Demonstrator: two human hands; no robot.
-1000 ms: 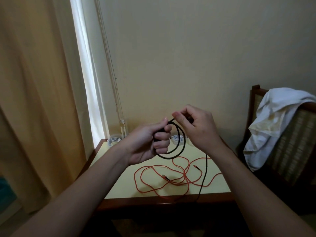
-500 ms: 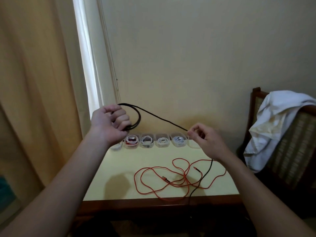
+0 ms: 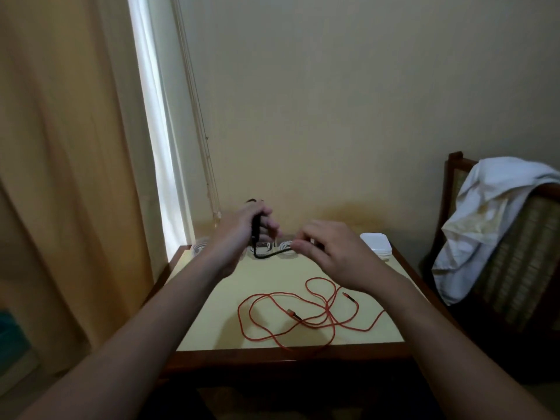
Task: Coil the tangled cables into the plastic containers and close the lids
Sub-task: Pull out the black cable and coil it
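My left hand [image 3: 242, 228] grips a coiled black cable [image 3: 257, 230] above the back of the yellow table [image 3: 212, 313]. A short black strand [image 3: 269, 254] runs from the coil to my right hand [image 3: 330, 253], whose fingertips pinch its end. A tangled red cable [image 3: 303, 316] lies loose on the table in front of my hands. A row of small clear plastic containers [image 3: 200, 247] with white cables stands along the back edge, mostly hidden behind my hands. A stack of white lids [image 3: 375, 242] sits at the back right.
A beige curtain [image 3: 60, 177] hangs at the left beside a bright window strip. A wooden chair [image 3: 515, 268] draped with white cloth [image 3: 485, 213] stands right of the table. The wall is close behind the table.
My hands have come together over the containers. The long black strand stretched between them is now gathered into the coil, and its tail no longer hangs over the table's front edge.
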